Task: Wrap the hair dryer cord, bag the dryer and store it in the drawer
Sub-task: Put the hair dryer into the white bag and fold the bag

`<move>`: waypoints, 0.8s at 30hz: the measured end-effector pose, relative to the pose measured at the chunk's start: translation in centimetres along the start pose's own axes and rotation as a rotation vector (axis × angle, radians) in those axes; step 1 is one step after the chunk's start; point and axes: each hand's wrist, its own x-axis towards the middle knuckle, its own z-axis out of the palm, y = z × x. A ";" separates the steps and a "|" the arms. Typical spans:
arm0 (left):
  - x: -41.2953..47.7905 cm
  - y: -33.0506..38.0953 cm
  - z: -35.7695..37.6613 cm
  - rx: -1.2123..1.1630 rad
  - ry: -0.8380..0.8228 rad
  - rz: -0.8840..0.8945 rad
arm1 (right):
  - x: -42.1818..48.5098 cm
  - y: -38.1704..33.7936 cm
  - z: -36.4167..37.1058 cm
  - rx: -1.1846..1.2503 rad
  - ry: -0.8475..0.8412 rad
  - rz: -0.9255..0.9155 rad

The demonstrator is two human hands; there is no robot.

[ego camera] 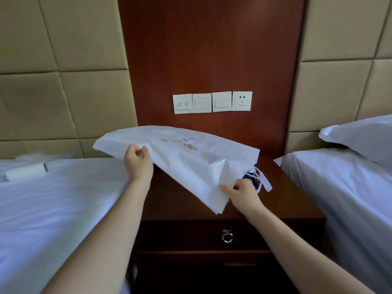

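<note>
Your left hand (137,162) pinches the bag (191,158) by its closed end, centre-left, and your right hand (244,193) grips its mouth, centre-right above the counter (286,198), likely so the dark dryer (252,179) stays inside.

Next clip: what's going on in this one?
A person holds a white bag above the wooden nightstand. The left hand pinches one edge of it. The right hand grips the other end, where a dark object, probably the hair dryer, shows beside the drawstrings. The drawer below is shut, so storing is not yet done.
</note>
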 end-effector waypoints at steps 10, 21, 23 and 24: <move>1.5 -4.7 -8.3 0.204 -0.153 -0.458 | 0.1 -0.9 10.4 0.150 -0.244 0.137; -6.9 0.5 -5.7 0.756 -0.915 0.321 | -1.7 -1.6 8.3 0.116 -0.156 -0.033; -8.4 1.4 -4.8 0.710 -1.000 0.344 | -2.2 -2.3 7.2 0.186 -0.237 -0.032; -9.0 1.7 -4.4 0.694 -1.020 0.310 | -2.5 -2.7 6.6 0.230 -0.283 0.001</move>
